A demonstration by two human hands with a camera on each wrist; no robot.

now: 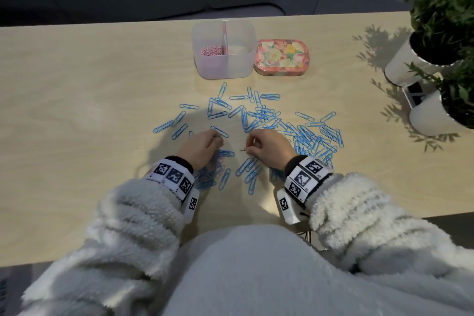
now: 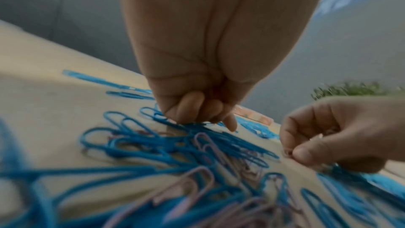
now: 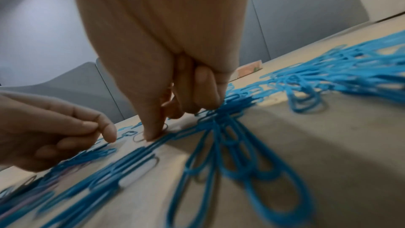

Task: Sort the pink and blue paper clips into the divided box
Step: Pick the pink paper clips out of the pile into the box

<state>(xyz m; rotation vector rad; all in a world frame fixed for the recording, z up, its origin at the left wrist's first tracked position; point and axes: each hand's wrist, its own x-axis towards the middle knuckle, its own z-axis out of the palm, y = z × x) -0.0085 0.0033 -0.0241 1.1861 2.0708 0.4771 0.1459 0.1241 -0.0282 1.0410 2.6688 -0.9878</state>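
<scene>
The clear divided box [image 1: 239,69] stands at the back of the table, with pink clips [image 1: 211,51] in its left compartment. Blue paper clips [image 1: 302,133] lie scattered in front of it. My right hand [image 1: 250,145] pinches a small pink clip [image 1: 243,149] against the table; its thumb tip [image 3: 151,134] presses down there. My left hand [image 1: 216,140] has curled fingers [image 2: 190,108] that rest on a mixed pile of blue and pink clips [image 2: 197,183], thumb against forefinger. Nothing shows in its grip.
A flowered tin [image 1: 281,58] sits right of the box. Two white potted plants [image 1: 420,59] [image 1: 436,115] stand at the far right with a small black-and-white card [image 1: 415,92] between them. Fleece sleeves cover the near table edge.
</scene>
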